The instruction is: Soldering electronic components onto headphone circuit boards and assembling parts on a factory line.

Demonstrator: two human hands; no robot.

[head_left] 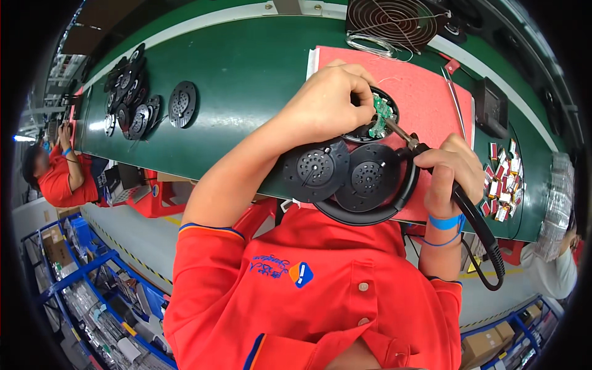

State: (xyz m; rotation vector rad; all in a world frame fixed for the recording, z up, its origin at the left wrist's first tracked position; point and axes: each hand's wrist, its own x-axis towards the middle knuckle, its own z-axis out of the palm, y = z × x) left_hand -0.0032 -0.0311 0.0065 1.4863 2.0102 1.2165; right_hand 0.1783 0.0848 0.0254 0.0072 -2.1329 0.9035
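Note:
A black headphone (359, 219) lies at the front edge of a pink mat. One ear cup is open, showing a green circuit board (382, 116). My right hand (455, 169) grips a soldering iron (473, 216) by its black handle, with the metal tip at the board's edge. Over the cup's left side, my left hand (330, 102) is closed in a pinch; what its fingertips hold is hidden. Two round black speaker plates with perforated centres, a left one (313, 169) and a right one (371, 179), rest near the headband, below my left wrist.
The pink mat (428, 98) covers part of a green table (246, 68). Behind it stands a fan (394, 23). Tweezers (453, 97), a black box (491, 110) and a battery pile (502, 185) lie right. More speaker plates (132, 92) are left. A co-worker (65, 176) sits far left.

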